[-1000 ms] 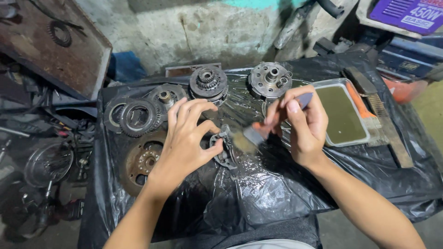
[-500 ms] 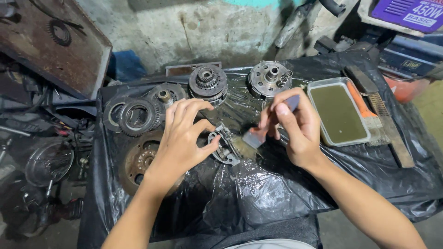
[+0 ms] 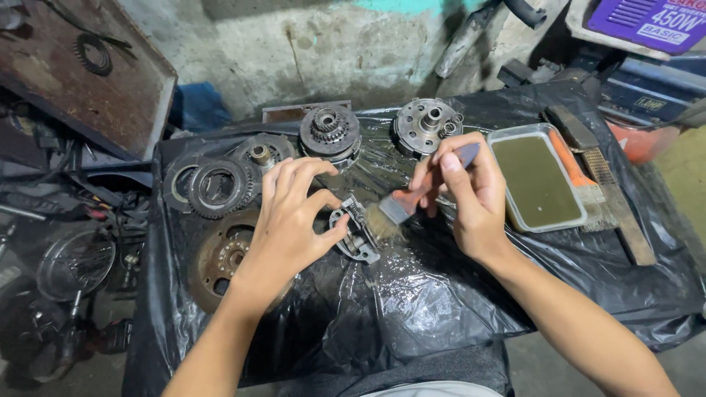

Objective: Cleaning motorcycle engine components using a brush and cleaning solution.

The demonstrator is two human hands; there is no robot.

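Brush bristles had dropped onto the small metal part [image 3: 354, 234], right hand [image 3: 471, 195] pinching the paintbrush [image 3: 401, 206], left hand [image 3: 290, 220] gripping the part at table [image 3: 441, 309] centre, tray [image 3: 537, 180] at three o'clock.

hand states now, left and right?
Left hand: closed on small metal part.
Right hand: closed on paintbrush, bristles at the part.

I see the bench [image 3: 441, 309] draped in black plastic sheet [image 3: 412, 294]. Directly on it: a rusty disc [image 3: 220, 257] at left, toothed rings [image 3: 213, 187], two gear hubs [image 3: 329, 134] at the rear, a rectangular tray [image 3: 537, 180] of murky liquid, brushes [image 3: 588, 176] at right.
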